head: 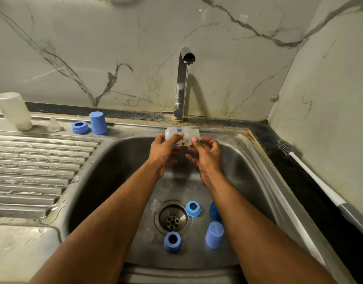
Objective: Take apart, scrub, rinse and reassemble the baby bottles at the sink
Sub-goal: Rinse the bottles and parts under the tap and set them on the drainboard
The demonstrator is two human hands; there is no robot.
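Left hand: my left hand [163,149] is curled round the base end of the clear plastic baby bottle with small printed pictures [181,134], thumb across its front.
Right hand: my right hand [207,153] pinches the bottle's neck end with thumb and forefinger; the other fingers hang loosely curled below it.
Bottle: I hold it on its side over the back of the stainless steel sink basin [244,160], under the spout of the chrome tap [181,85]; a thin stream of water falls from the spout toward it. It is bare, without ring or teat.
Drainboard, far left: a cloudy white plastic bottle body [13,110] stands mouth down on the ribbed steel drainboard [33,171], which is wet with drops.
Drainboard, next along: a clear silicone teat [54,125], then a blue plastic screw ring [80,127], then a blue plastic cap [98,122] upside down, all set apart in a row.
Basin floor: a clear teat [155,206] lies just left of the round metal drain [172,219]; a blue ring [172,241] sits below the drain, a lighter blue ring [192,208] to its right, a blue cap [214,234] further right, and a darker blue piece [214,211] partly hidden by my right forearm.
Counter, right: a white-handled bottle brush with grey bristles [311,177] lies on the dark speckled counter [299,173].
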